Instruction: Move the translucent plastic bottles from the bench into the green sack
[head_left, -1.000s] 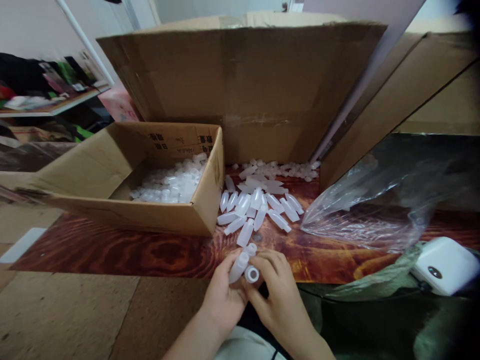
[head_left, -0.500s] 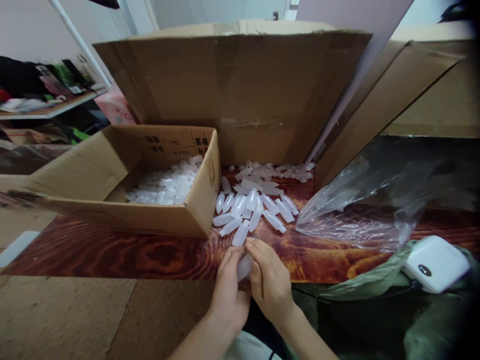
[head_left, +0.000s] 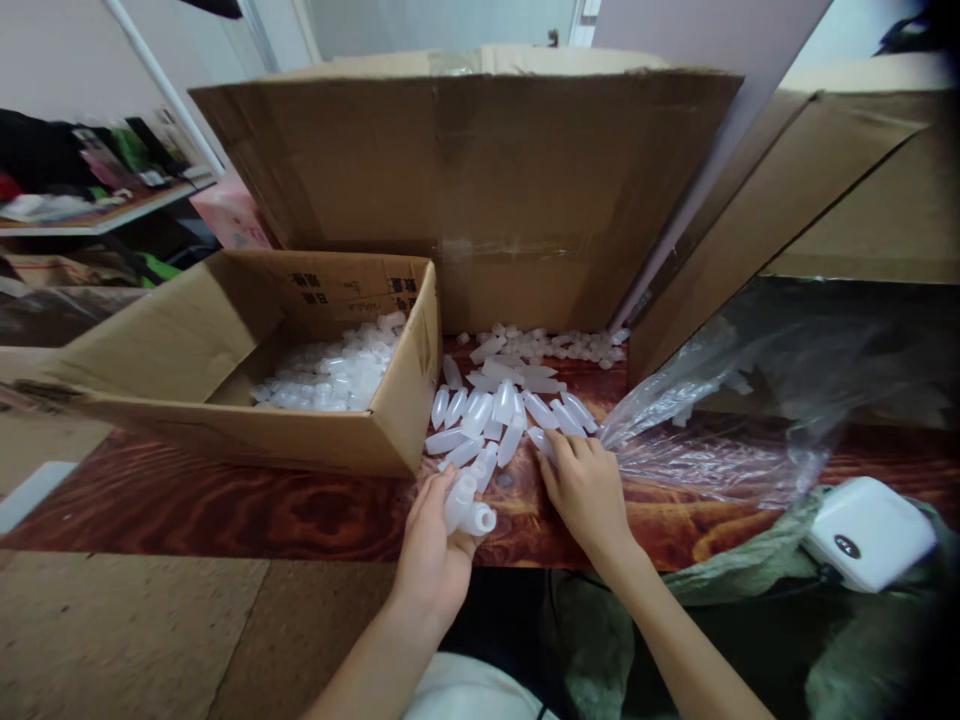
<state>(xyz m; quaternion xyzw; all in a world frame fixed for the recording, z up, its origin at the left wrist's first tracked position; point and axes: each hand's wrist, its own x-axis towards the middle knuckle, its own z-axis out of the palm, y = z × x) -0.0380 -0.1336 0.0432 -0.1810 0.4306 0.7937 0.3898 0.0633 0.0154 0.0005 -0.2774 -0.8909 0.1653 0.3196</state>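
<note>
Near the table's front edge, my left hand [head_left: 435, 540] is closed around translucent white plastic bottles [head_left: 478, 517], with an open round neck facing me. To its right, my right hand [head_left: 589, 490] reaches over the table, its fingers closed on another small plastic bottle [head_left: 541, 443] at the right side of the pile. Many similar bottles [head_left: 512, 438] lie loosely on the wood between the hands and the boxes. Behind them is a scatter of small clear caps [head_left: 540, 343].
An open cardboard box [head_left: 315, 435] on the left holds many small translucent pieces [head_left: 337, 370]. A tall cardboard box [head_left: 525, 200] stands behind. At right, a clear plastic bag [head_left: 697, 440] spills from another carton [head_left: 720, 220], near a white device [head_left: 874, 535].
My hands were together at the front edge and have parted. The right hand has moved forward and right to the pile; the left now shows the bottles it holds.
</note>
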